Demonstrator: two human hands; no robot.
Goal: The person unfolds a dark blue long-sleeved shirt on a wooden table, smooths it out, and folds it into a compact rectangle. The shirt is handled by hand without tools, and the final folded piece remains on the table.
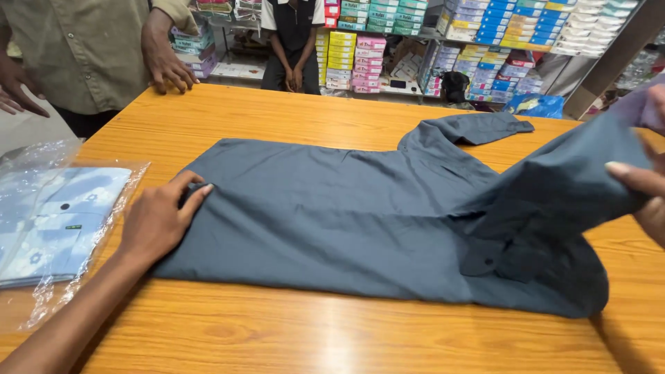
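Folding looks about half done: the grey shirt [346, 221] lies mid-frame on the bench [277, 332], its body flattened. Left hand [158, 218] presses the shirt's left edge with fingers flat, while the right hand [648, 190] at the frame's right edge pinches 1 lifted side not yet laid over.

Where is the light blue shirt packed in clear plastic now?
In the head view, the light blue shirt in clear plastic lies at the wooden table's left edge, just left of the left hand.

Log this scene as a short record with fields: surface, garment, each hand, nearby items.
surface: wooden table
garment: dark grey shirt, spread flat, one sleeve out
left hand: pressing the shirt's left edge
right hand: lifting the shirt's right part
nearby: packaged light blue shirt; another person's hand on the far edge
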